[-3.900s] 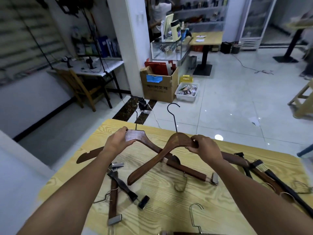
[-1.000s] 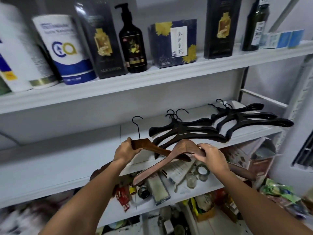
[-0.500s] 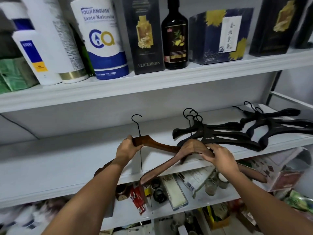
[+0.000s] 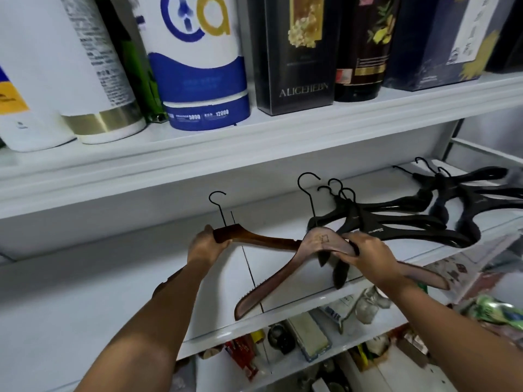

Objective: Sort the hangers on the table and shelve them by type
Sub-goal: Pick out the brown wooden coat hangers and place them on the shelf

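My left hand (image 4: 208,246) grips a dark brown wooden hanger (image 4: 263,242) near its black hook, just above the white middle shelf (image 4: 85,292). My right hand (image 4: 368,251) holds a lighter reddish wooden hanger (image 4: 283,278) at its neck; its left arm slopes down over the shelf's front edge. Both hangers overlap where the dark one's arm passes behind the lighter one. Directly behind my right hand lies a pile of black plastic hangers (image 4: 396,222). A second black pile (image 4: 481,199) rests farther right on the same shelf.
The upper shelf (image 4: 254,142) carries a blue-and-white canister (image 4: 198,60), white bottles (image 4: 70,66), dark boxes (image 4: 291,49) and a dark bottle. The lower shelf (image 4: 311,343) is crowded with small items and jars. Bare white shelf surface lies left of my left hand.
I have turned from the table to the shelving with both wooden hangers. Over the last second both hands moved them closer in over the middle shelf, beside the black hangers.
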Available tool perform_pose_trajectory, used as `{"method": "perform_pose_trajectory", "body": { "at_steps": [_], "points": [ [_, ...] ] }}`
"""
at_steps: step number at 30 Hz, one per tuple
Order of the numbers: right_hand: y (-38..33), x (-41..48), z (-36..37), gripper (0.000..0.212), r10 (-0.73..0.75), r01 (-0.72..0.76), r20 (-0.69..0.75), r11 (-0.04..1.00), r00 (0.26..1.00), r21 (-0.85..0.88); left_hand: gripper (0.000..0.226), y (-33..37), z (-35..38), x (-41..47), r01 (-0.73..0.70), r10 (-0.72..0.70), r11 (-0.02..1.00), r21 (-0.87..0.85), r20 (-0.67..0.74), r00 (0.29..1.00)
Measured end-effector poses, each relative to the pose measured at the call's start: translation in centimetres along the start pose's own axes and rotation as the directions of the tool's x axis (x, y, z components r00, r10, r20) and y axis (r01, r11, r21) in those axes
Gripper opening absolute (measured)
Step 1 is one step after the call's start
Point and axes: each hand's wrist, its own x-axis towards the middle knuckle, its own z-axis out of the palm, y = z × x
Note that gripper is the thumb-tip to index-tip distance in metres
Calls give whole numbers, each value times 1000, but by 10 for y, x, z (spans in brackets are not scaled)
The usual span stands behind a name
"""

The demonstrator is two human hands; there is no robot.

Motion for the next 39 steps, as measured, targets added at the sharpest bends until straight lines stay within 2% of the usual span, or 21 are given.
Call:
{"method": "perform_pose_trajectory", "body": {
  "at_steps": [4,11,17,27,30,39],
  "points": [
    [-10,7,9,47,31,-31,9,1000,999,-2,46,-4,14,18,-7,5,999,48,41,999],
    [-11,5,16,43,61,-61,-9,998,998,10,58,-9,33,32,-10,6,973,229,18,1000],
    [-12,10,23,43,49,-49,-23,999,999,5,59,-10,41,48,-61,35,913,404,72,997],
    [-4,17,33,46,9,-9,-61,1000,998,6,57,-5,50,73,-156,53,796,584,191,980],
    [-3,21,32,45,23,-23,-35,1000,999,11,56,-4,53,78,-155,41,807,569,208,977],
    [-39,54,44,44,-80,80,31,997,996,-5,54,-19,16,70,-131,54,928,349,221,974]
  ]
}}
